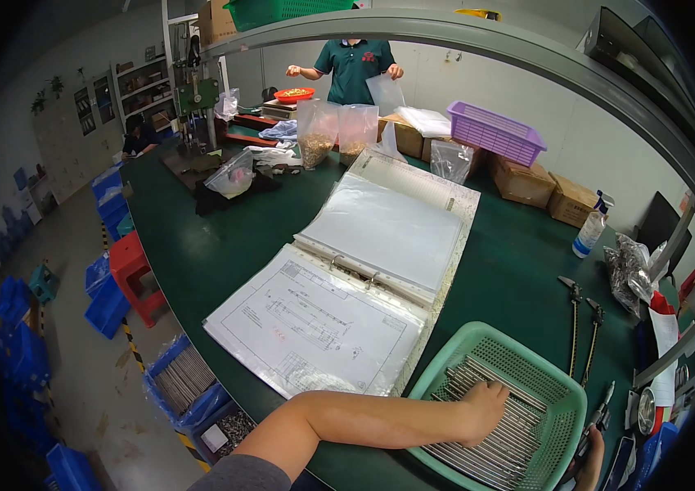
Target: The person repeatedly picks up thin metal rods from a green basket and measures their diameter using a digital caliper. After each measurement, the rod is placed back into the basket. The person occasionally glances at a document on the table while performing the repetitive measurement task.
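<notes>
Thin, straight, silvery rods (482,465), laid side by side, left hand (488,412) curled over them, right hand (591,463) nearby, neither grip can be told

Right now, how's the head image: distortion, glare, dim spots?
Head view: overhead beam bows into an arch, black vignetting at both sides; head view: pale sheen on the plastic binder sleeve, glints on the metal rods; head view: cabinets at far left look dim.

A red stool (128,260) stands beside blue bins (108,309) on the floor (89,385).
</notes>
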`<state>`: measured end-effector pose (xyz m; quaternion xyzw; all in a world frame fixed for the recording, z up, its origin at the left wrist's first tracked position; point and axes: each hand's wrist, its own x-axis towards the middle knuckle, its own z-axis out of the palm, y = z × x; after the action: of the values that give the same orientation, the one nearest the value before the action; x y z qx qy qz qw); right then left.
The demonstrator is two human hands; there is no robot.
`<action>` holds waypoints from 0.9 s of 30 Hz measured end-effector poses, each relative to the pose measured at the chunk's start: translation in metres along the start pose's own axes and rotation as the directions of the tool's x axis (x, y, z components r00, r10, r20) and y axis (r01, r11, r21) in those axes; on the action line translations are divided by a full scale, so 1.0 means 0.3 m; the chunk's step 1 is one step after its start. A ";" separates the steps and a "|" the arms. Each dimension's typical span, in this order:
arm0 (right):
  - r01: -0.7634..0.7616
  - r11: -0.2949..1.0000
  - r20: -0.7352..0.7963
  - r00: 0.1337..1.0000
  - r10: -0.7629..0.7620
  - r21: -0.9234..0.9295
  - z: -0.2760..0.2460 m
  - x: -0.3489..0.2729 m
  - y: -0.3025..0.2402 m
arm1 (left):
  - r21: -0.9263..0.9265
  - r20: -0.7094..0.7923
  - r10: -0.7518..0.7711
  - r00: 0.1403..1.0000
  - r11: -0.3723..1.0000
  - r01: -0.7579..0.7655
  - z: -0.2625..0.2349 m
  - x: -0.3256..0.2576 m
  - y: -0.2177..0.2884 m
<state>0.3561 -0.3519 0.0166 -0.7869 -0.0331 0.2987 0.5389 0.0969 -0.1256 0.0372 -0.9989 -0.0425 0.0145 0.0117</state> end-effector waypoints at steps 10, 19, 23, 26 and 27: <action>-0.039 0.999 0.002 0.999 0.039 0.035 0.025 -0.026 -0.019 | -0.012 -0.002 -0.017 1.000 1.000 0.017 0.000 0.001 0.002; 0.015 1.000 -0.013 1.000 -0.015 0.007 0.029 -0.036 -0.027 | -0.010 0.006 -0.020 1.000 1.000 0.020 -0.006 0.002 0.002; -0.025 0.999 0.010 1.000 0.026 -0.042 0.012 -0.025 -0.029 | -0.008 0.014 -0.019 1.000 1.000 0.019 -0.010 -0.002 0.003; -0.009 1.000 -0.005 1.000 0.009 0.013 0.035 -0.042 -0.034 | -0.006 0.014 -0.019 1.000 1.000 0.019 -0.006 -0.001 0.002; -0.016 1.000 0.002 1.000 0.016 0.022 0.040 -0.048 -0.040 | -0.004 0.016 -0.019 1.000 1.000 0.019 -0.006 -0.001 0.002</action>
<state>0.3415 -0.3425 0.0303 -0.7809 -0.0240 0.3038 0.5452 0.0966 -0.1263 0.0388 -0.9983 -0.0521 0.0223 0.0092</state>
